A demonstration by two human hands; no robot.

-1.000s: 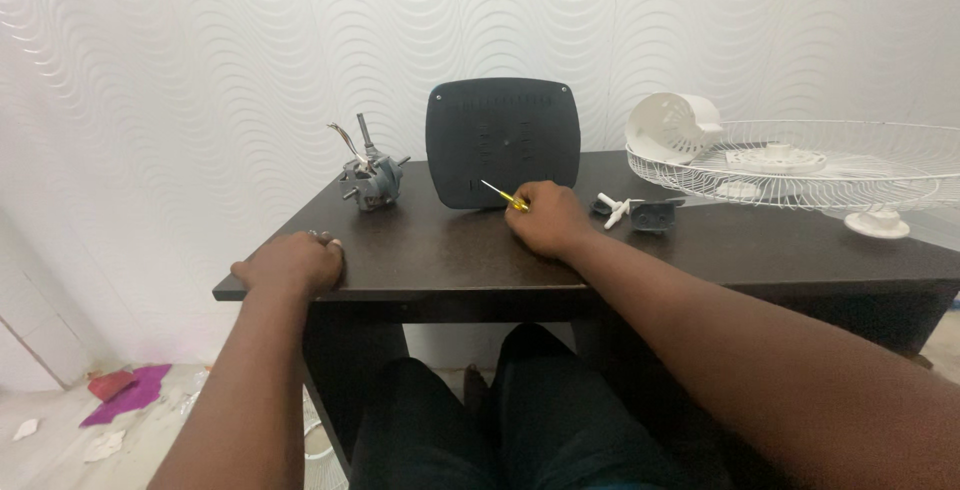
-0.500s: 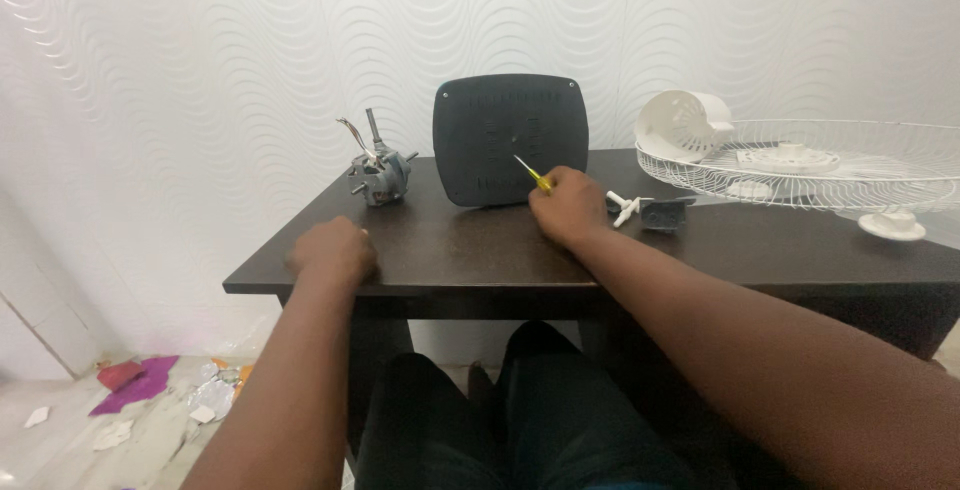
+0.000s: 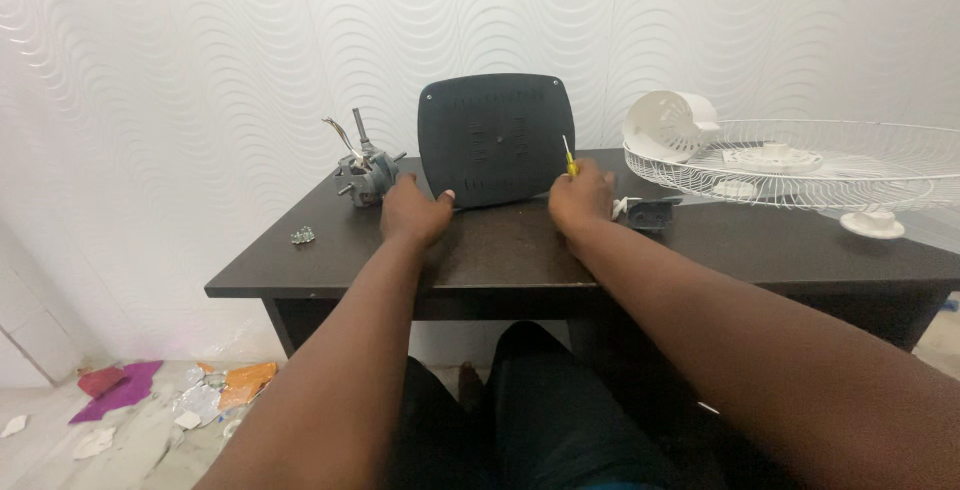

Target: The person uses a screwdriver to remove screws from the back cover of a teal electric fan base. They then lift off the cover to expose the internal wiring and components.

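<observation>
A dark square plastic cover [image 3: 495, 138] stands upright against the wall on the dark wooden table [image 3: 700, 250]. My left hand [image 3: 412, 210] rests at its lower left corner, fingers touching the cover's bottom edge. My right hand [image 3: 580, 197] sits at the lower right corner, shut on a small yellow-handled screwdriver [image 3: 568, 158] whose shaft points up beside the cover's right edge.
A grey fan motor [image 3: 365, 175] with shaft and wires stands left of the cover. A few small metal bits [image 3: 303, 236] lie near the table's left edge. To the right are a black small part [image 3: 650, 215], a white motor housing [image 3: 670, 125] and a white wire fan guard [image 3: 810, 162].
My left hand has left the table's front edge and moved up to the cover's lower left corner, leaving small bits behind. My right hand shifted right; the screwdriver now points upward.
</observation>
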